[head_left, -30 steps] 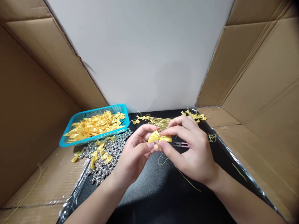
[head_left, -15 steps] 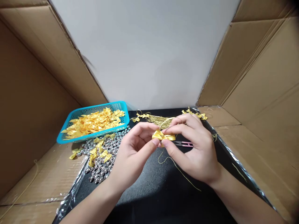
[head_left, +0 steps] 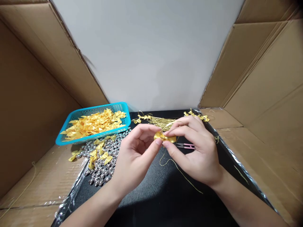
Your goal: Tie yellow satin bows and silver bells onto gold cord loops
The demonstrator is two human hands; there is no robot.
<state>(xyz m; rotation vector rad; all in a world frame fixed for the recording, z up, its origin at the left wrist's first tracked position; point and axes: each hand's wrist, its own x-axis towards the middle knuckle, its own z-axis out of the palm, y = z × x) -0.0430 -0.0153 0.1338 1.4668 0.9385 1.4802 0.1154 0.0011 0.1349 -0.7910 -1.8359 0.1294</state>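
Observation:
A yellow ribbon bow (head_left: 171, 139) is pinched between both hands above the black work surface (head_left: 151, 189). My left hand (head_left: 134, 157) grips its left side, with the thumb near the middle knot. At the right side, my right hand (head_left: 196, 148) holds the bow between thumb and fingertips. A thin gold cord (head_left: 181, 171) hangs below the bow and trails to the right across the surface. More cord loops up behind the fingers. The bow's centre is partly covered by the fingertips.
A blue basket (head_left: 57, 138) of yellow bows stands at the back left. Silver beads (head_left: 99, 176) and several loose bows (head_left: 107, 158) lie before it. Gold cords (head_left: 161, 122), pink-handled thread snips (head_left: 188, 146) and strung bows (head_left: 203, 118) lie behind my hands. Cardboard walls (head_left: 265, 69) flank the surface.
My left thumb has shifted slightly inward over the bow's middle, and the bow is a little more covered. Both hands otherwise keep nearly the same place.

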